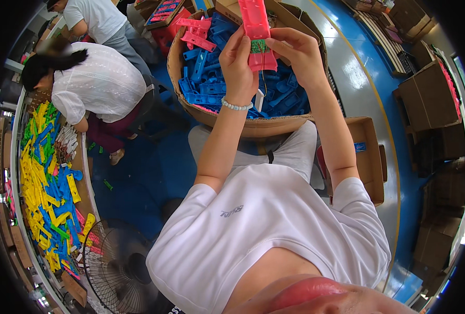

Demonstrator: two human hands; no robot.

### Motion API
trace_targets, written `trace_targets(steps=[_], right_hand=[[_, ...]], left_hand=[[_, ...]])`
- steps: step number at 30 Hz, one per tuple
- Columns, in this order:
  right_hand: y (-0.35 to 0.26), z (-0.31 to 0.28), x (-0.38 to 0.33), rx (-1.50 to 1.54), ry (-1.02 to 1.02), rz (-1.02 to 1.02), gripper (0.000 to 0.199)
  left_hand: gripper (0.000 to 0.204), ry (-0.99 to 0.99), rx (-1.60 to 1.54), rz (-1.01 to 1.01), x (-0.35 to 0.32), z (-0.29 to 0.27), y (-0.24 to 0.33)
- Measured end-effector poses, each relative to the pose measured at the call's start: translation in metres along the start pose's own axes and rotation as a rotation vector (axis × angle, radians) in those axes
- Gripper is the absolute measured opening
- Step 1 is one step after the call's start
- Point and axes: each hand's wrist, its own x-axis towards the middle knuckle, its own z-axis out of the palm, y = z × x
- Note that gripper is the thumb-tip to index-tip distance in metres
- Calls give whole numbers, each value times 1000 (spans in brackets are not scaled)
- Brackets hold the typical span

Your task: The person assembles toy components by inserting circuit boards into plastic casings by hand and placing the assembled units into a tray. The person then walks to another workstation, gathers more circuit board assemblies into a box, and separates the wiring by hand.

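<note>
Both hands are raised over a large cardboard box (274, 125), with a pink plastic casing (254, 21) between them. My left hand (237, 65) grips its left side, thumb and fingers closed. My right hand (298, 52) pinches the right side near a small green circuit board (258, 46) that sits across the casing. Thin wires run down from the board, and a small white part (259, 99) hangs below, seemingly on them. Under my hands the box is heaped with blue plastic casings (201, 73). More pink casings (197, 34) lie on the heap at its far left.
A smaller open carton (366, 180) stands right of my knees. Two people (101, 73) work at a bench on the left, heaped with yellow, blue and green plastic parts (41, 178). A wire-caged fan (117, 267) stands near left. Stacked cartons (431, 99) line the right side.
</note>
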Motion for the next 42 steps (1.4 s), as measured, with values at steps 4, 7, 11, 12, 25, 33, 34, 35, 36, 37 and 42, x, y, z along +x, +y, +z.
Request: trace_targets(steps=[4,7,11,12,25,33,34,35,36,37,42], right_hand=[[0,-9,-3,-14,-12,-12,22],[-6,-9,-9,0,11,15,22],[-5,-13,-12,-45,62,20,25],[-5,-15,-12,-57,68,51,27],[1,-8,-19,5,101,-52,33],[8,-8,-20,-30,116,-29,32],[11,-10,-19,-41,103,-31,32],[10,-10,-18,-40,103,-25,32],[8,-11,-15,57,44,13,31],[6,-12,-12,154,-15,49,30],[31,-47,-5,186,-62,199,33]], left_hand=[[31,-26,-62,-94,1,1,-2],[30,-29,-134,-185,1,-1,-3],[30,-49,-151,-226,1,3,-7],[31,-59,-117,-204,0,4,-9],[42,-241,487,131,-16,4,-3],[38,-283,825,321,-17,4,-1],[38,-282,826,320,-16,3,-2],[39,-287,847,317,-14,1,-2],[39,-292,868,315,-12,0,-1],[40,-289,758,299,-10,-1,-1],[63,-440,239,-143,21,1,23]])
